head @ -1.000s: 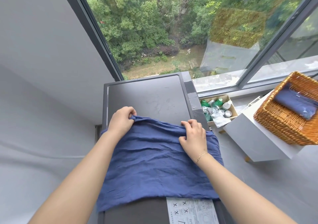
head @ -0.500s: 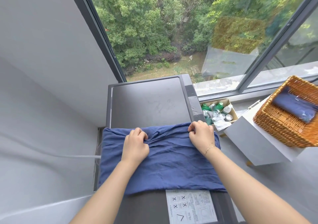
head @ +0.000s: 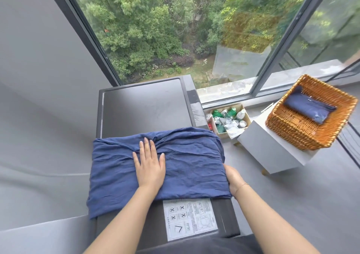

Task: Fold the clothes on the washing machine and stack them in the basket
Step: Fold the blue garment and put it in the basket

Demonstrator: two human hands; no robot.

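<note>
Nearest the viewer, just in front of the blue cloth [head: 155, 164], a white instruction sticker [head: 190, 219] sits on the dark top of the washing machine [head: 144, 105]. The cloth lies doubled across the front half of the machine, and its left end hangs past the machine's edge. The left hand [head: 149, 162] rests flat on the middle of the cloth, fingers straight and together, pointing away towards the window and pressing down rather than holding anything. The right hand [head: 232, 178] is at the cloth's right end, its fingers hidden beneath the fabric, so whether it pinches the edge or only lifts it cannot be told. The risk I would judge from here: the overhanging left end could drag the cloth off sideways once the flat palm lifts, and the bunched creases just beyond the left fingertips could be folded in and leave a lumpy bundle. Beyond the cloth the machine top is bare. Well to the right of the cloth, a wicker basket [head: 292, 131] stands on a grey stand [head: 272, 152], with one folded blue garment [head: 309, 107] inside.
</note>
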